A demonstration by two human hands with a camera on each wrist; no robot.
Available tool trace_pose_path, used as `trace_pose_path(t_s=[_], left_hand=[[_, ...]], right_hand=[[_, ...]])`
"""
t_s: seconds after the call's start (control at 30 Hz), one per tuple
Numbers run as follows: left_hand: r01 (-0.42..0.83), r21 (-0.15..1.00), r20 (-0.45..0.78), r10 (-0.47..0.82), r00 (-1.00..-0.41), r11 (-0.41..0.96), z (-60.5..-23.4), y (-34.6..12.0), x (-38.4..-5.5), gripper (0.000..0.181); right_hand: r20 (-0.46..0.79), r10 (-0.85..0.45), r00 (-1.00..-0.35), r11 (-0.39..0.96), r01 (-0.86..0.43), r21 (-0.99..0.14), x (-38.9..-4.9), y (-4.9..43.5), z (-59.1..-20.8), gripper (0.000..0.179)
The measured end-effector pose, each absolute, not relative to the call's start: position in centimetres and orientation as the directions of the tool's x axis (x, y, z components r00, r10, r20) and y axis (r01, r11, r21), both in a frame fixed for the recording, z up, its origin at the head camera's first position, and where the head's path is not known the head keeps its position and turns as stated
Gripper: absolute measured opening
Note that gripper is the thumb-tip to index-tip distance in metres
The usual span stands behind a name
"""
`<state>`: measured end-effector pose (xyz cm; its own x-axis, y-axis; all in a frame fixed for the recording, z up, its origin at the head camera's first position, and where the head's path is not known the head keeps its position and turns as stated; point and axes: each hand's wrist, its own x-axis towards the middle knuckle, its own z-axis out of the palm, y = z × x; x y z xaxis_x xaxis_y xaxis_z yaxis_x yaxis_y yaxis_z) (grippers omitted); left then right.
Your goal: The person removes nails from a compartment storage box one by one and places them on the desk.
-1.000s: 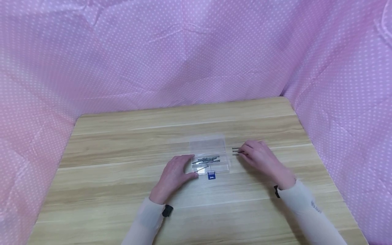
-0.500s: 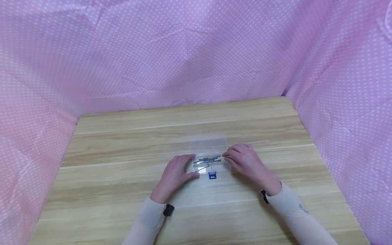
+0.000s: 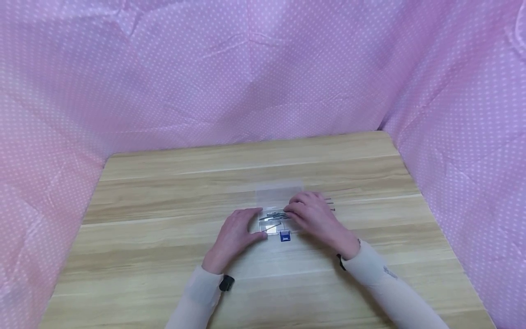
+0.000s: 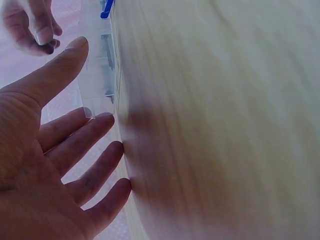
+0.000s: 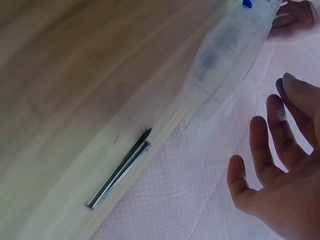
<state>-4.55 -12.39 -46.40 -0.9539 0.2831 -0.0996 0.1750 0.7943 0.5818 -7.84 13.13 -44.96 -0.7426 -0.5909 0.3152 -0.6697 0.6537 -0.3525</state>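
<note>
Lilac-pink cloth (image 3: 246, 68) with white dots, pale brown wood-grained table (image 3: 164, 192), clear box (image 3: 274, 196), blue latch (image 3: 285, 236), silvery-grey nails (image 3: 274, 215).

Box (image 3: 274, 230) is sitting on table (image 3: 164, 205), lid (image 3: 277, 194) lying behind, latch (image 3: 285, 236) projecting in front. Nails (image 3: 272, 215) are lying inside, one nearer front. Left hand (image 3: 236, 228) is touching left end; right hand (image 3: 315, 218) is covering right part. Loose nails (image 5: 120, 169) are lying farther right.

Dotted pink sheeting (image 3: 185, 68), apparently cloth, flanks and backs a wood-grained table (image 3: 164, 192)
</note>
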Motion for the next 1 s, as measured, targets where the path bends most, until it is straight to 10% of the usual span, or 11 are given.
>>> trace_pose_path(t_s=[1.0], left_hand=[[0.195,0.578,-0.078,0.291,-0.953,0.793,-46.6,-12.3,-4.7,0.070]], right_hand=[[0.171,-0.670,-0.722,0.634,-0.677,-0.375,-9.6,9.5,-46.0,0.009]])
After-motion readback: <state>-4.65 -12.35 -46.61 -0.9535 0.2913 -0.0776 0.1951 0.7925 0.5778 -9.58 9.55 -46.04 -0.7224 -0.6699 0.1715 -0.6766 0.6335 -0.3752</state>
